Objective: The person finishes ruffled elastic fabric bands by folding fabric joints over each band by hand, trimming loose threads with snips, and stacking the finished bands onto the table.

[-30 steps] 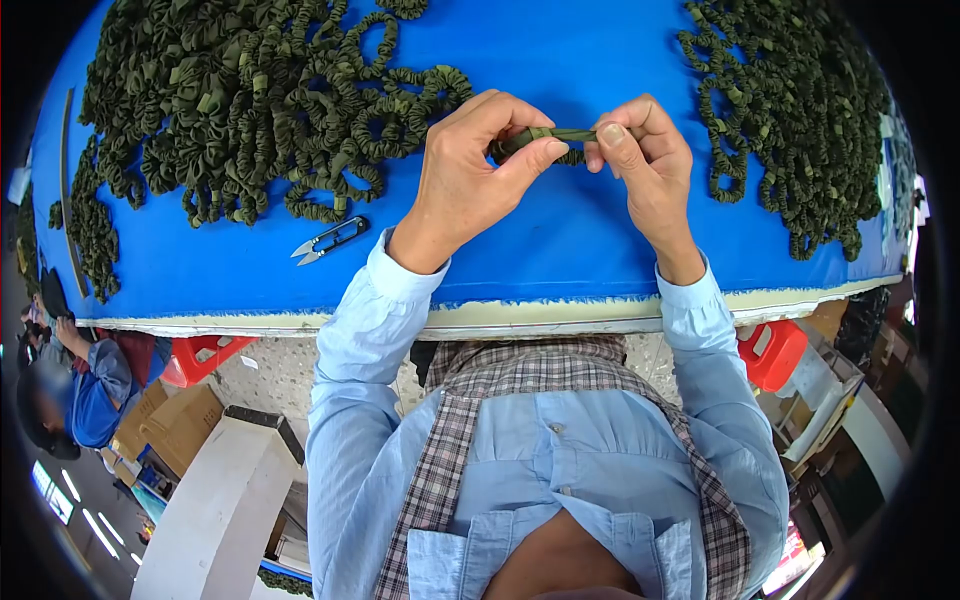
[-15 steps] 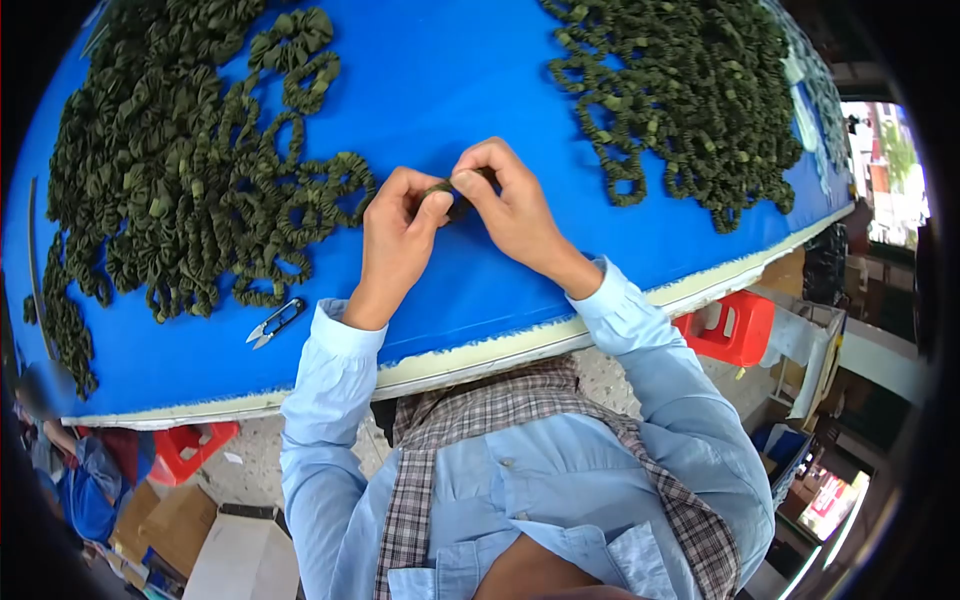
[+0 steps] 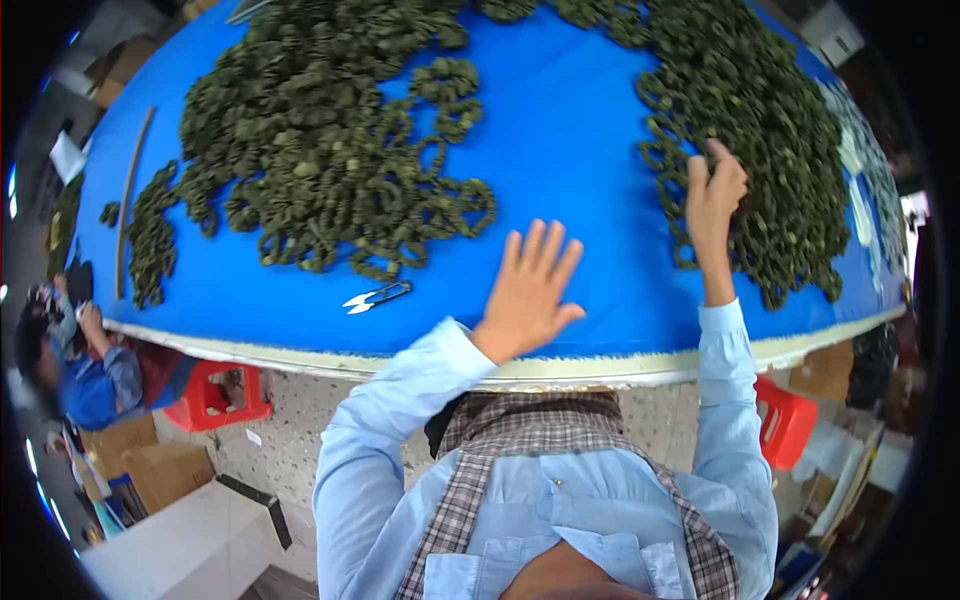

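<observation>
My left hand lies over the blue tabletop near its front edge, palm down with fingers spread, holding nothing. Out to the right, my right hand reaches to the near-left part of the right pile of dark green scrunchies. Its thumb and forefinger are apart, and I see nothing gripped between them. A larger pile of dark green scrunchies spreads across the left side of the table. Thread snips with a dark handle rest just below that pile, left of my left hand.
A thin strip and a small scrunchie heap lie at the table's far left. Pale fabric strips lie along the right. Red stools stand below the table edge. Another person sits at the left.
My hands have parted; the scrunchie they held between them is no longer in them. My right hand has moved right to the right pile, and my left has opened flat. The view has shifted.
</observation>
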The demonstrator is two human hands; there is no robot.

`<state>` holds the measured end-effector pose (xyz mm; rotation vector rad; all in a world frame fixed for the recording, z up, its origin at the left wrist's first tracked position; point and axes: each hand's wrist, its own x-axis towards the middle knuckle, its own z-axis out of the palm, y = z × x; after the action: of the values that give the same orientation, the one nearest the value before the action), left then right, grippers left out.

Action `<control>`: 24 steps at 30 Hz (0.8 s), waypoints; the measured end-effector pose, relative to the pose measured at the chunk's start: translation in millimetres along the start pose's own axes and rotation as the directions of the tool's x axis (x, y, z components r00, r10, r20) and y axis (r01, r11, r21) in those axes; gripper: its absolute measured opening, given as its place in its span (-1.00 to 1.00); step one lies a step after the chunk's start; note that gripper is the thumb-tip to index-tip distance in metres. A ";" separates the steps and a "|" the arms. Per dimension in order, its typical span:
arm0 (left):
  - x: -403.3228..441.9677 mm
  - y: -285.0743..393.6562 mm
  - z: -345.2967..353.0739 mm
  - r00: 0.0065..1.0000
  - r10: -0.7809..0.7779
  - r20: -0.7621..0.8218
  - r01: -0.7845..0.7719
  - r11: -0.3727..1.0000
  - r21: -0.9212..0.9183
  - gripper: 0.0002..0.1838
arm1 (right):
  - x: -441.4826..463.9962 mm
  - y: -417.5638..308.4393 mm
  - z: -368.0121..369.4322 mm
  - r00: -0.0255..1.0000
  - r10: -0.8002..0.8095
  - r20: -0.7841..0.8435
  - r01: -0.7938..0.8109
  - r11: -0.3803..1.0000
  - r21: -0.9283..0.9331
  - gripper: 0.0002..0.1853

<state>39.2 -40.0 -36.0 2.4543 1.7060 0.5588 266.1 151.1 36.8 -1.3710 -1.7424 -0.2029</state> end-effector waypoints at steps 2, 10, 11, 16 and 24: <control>-8.4 24.4 10.2 0.993 0.118 -0.002 -0.118 0.991 -0.056 -0.10 | -4.4 -39.5 17.5 0.956 -0.221 0.195 0.188 0.967 0.174 -0.62; -17.5 70.4 -27.6 0.899 0.372 0.232 0.054 0.429 -0.901 -0.58 | -1.5 -158.2 173.6 0.779 -0.478 0.406 0.199 0.802 0.563 -0.82; -17.6 60.4 -37.0 0.966 0.236 0.103 -0.008 0.428 -0.904 -0.67 | -2.9 -161.9 181.1 0.753 -0.561 0.343 0.326 0.772 0.546 -0.82; -11.2 -9.9 -64.8 0.949 -0.309 0.056 0.149 0.288 -0.946 -0.79 | -21.4 -150.4 175.6 0.768 -0.561 0.309 0.386 0.790 0.476 -0.85; 21.8 -61.6 -76.6 0.768 -0.610 -0.194 0.012 0.317 -0.948 -0.75 | -31.9 -122.0 64.8 0.483 -0.238 0.842 -0.752 0.380 0.539 -0.82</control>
<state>-35.7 -6.8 22.6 1.0920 1.3005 1.6892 128.3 121.9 21.1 -0.8508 -1.6865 1.7630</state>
